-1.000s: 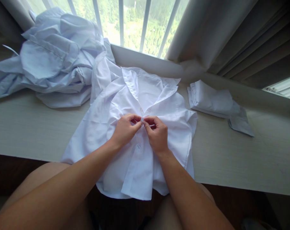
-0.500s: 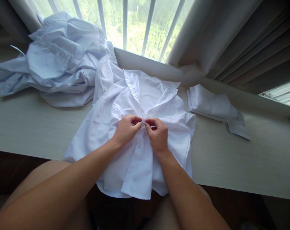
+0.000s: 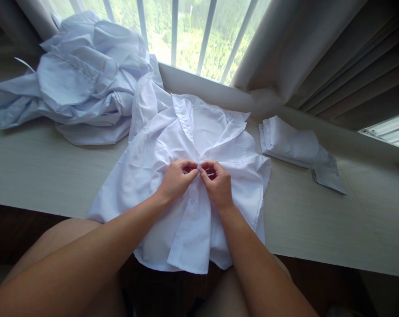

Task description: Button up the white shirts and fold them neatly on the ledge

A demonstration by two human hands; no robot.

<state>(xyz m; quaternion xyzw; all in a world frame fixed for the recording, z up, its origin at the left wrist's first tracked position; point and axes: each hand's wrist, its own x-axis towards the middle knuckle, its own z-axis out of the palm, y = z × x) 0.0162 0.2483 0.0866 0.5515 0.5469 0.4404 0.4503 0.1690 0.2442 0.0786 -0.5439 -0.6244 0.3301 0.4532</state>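
Observation:
A white collared shirt [image 3: 192,233] lies front side up before me, its collar pointing toward the window and its lower hem hanging over the near edge. My left hand [image 3: 179,178] pinches the front placket just below the open neckline. Right beside it, fingertips almost meeting, my right hand [image 3: 217,180] pinches the same spot from the other side. Whatever button sits between the fingertips is too small and covered to make out. Lower on the placket a small button [image 3: 192,201] shows.
A crumpled heap of white garments [image 3: 77,83] rests at the left, touching the shirt's sleeve. To the right lies a folded white cloth [image 3: 290,141] with a greyish flat piece [image 3: 329,174] by it. Behind the pale ledge [image 3: 318,220] are a barred window and grey curtains [image 3: 285,48].
Both hands keep their pinch on the placket, with only tiny fingertip movement. The whole view has shifted slightly.

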